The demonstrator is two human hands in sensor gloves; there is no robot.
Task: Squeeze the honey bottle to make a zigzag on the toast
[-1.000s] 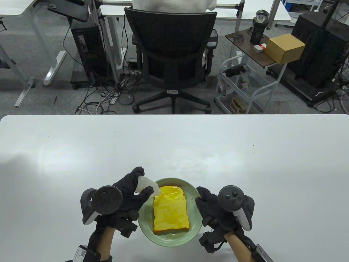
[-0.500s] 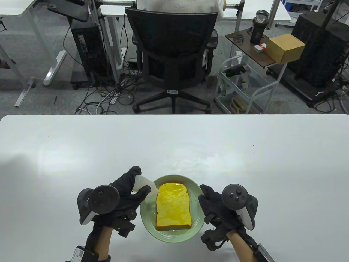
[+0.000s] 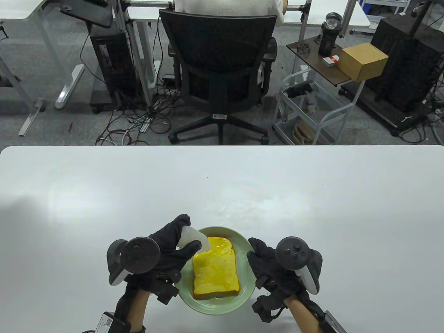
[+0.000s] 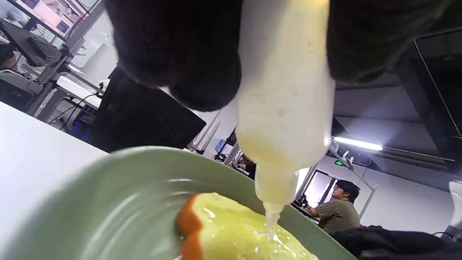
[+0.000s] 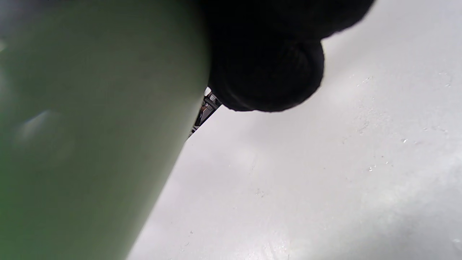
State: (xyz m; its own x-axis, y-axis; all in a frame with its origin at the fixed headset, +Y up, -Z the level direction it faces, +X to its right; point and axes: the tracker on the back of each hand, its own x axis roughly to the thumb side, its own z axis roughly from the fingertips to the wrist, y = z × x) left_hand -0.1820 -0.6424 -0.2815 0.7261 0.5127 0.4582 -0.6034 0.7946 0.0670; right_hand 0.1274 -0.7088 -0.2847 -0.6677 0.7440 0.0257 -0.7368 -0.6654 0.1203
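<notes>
A slice of toast (image 3: 216, 272) with a glossy yellow coating lies on a pale green plate (image 3: 246, 286) near the table's front edge. My left hand (image 3: 173, 248) grips a translucent white honey bottle (image 3: 195, 238), tipped nozzle-down over the toast's far left corner. In the left wrist view the bottle (image 4: 285, 108) hangs between my fingers and its nozzle tip touches the wet toast (image 4: 231, 234), inside the plate's rim (image 4: 119, 202). My right hand (image 3: 265, 265) holds the plate's right rim; the right wrist view shows a gloved fingertip (image 5: 267, 72) against the plate's green side (image 5: 90, 126).
The white table (image 3: 222, 187) stretches wide behind and beside the plate. Small wet droplets (image 3: 242, 255) sit on the plate's right side. An office chair (image 3: 220, 69) and a side cart (image 3: 312, 111) stand beyond the far edge.
The plate and toast swung back toward the left and nearer me. My left hand with the bottle moved right, so the nozzle now sits over the toast's far left corner.
</notes>
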